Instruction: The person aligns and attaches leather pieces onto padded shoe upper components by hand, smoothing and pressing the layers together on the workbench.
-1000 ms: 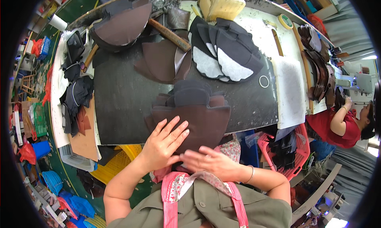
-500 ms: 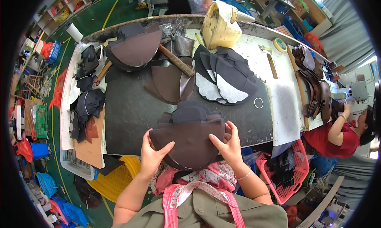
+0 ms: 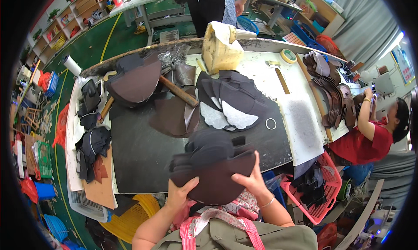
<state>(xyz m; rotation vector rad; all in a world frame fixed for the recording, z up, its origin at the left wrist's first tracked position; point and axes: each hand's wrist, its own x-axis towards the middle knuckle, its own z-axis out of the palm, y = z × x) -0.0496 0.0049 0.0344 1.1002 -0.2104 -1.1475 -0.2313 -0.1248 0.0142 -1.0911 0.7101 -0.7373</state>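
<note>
A stack of dark brown and black cut leather pieces (image 3: 213, 178) is held between my two hands at the near edge of the table. My left hand (image 3: 183, 191) grips its left side, thumb on top and fingers underneath. On the right side, my right hand (image 3: 254, 180) clasps it the same way. Beyond the stack, brown pieces (image 3: 174, 117) lie on the black mat (image 3: 135, 163). Fanned black pieces with light grey patches (image 3: 235, 100) sit to their right. Another brown and black stack (image 3: 135, 82) rests at the far left.
A wooden-handled tool (image 3: 178, 91) lies among the pieces. Behind stands a stained yellow container (image 3: 222, 50). A white ring (image 3: 271, 124) and a tape roll (image 3: 288, 56) lie to the right. A pink basket (image 3: 320, 206) is below the table; a person in red (image 3: 365, 141) works at right.
The stack has tipped up in my hands, its black end raised. My view has shifted so the table sits lower and further left. The person at right has raised an arm.
</note>
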